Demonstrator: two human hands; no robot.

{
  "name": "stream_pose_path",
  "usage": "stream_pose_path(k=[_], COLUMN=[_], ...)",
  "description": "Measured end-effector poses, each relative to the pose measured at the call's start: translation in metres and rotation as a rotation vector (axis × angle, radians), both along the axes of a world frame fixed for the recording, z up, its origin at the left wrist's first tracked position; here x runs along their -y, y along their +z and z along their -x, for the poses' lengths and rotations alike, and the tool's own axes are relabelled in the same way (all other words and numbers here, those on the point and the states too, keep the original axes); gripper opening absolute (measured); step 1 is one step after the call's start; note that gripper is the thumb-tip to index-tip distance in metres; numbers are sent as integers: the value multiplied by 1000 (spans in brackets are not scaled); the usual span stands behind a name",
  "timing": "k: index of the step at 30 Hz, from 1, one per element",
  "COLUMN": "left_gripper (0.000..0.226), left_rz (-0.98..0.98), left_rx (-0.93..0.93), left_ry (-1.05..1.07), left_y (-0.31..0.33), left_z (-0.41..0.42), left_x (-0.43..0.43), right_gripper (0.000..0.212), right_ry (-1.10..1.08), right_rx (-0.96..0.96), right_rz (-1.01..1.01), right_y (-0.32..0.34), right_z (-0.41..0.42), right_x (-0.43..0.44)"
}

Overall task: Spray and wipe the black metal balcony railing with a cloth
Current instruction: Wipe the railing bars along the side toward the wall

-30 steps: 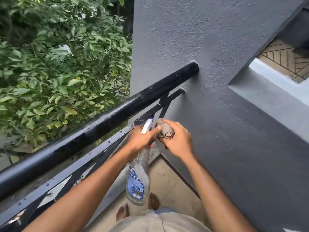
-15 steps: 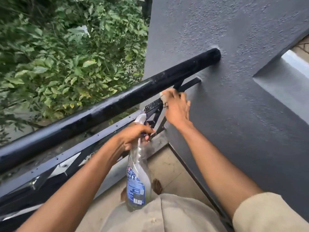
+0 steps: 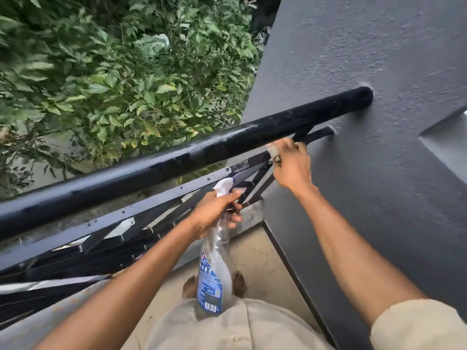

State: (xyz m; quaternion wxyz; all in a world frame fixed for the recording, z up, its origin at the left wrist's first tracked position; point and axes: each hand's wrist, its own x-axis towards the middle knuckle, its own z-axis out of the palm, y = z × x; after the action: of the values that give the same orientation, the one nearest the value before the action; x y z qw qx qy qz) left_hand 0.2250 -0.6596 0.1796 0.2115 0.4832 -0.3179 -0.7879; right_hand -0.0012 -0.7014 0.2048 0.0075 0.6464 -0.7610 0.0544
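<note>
Grey wall (image 3: 379, 59) behind, right grip (image 3: 293, 165) pinched the cloth (image 3: 273, 150) against the railing (image 3: 177, 160) near its wall end, mid-wipe, left grip (image 3: 214, 210) held the bottle (image 3: 214, 274) below; next likely called for sliding the cloth along.

Place: we stand on a building's outdoor balcony.
Edge: a black metal railing (image 3: 192, 157), its end set into a grey rendered wall (image 3: 379, 59).
Beyond the railing: leafy bushes (image 3: 113, 97) below us.
Inside the railing: pale floor tiles (image 3: 255, 258).
</note>
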Motion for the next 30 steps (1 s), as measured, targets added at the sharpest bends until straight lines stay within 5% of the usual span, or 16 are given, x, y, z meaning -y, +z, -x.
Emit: stream_pose_path(k=[4, 10, 14, 18, 25, 30], left_gripper=[31, 31, 11, 22, 31, 21], left_rz=[63, 114, 139, 117, 117, 72], left_rx=[90, 84, 48, 37, -35, 39], left_ry=[-40, -45, 11, 8, 58, 194], left_y=[-1, 1, -5, -10, -8, -6], left_z=[-10, -33, -51, -66, -85, -79], left_x=[-3, -17, -25, -31, -50, -67], right_gripper=[61, 45, 50, 63, 53, 49], right_ry=[269, 0, 142, 322, 103, 495], right_rx=[-81, -57, -83, -110, -72, -64], right_rz=[-50, -21, -25, -89, -46, -72], right_y=[-2, 7, 0, 4, 12, 8], right_z=[-20, 3, -40, -62, -29, -89], right_x=[-11, 4, -10, -15, -6, -26])
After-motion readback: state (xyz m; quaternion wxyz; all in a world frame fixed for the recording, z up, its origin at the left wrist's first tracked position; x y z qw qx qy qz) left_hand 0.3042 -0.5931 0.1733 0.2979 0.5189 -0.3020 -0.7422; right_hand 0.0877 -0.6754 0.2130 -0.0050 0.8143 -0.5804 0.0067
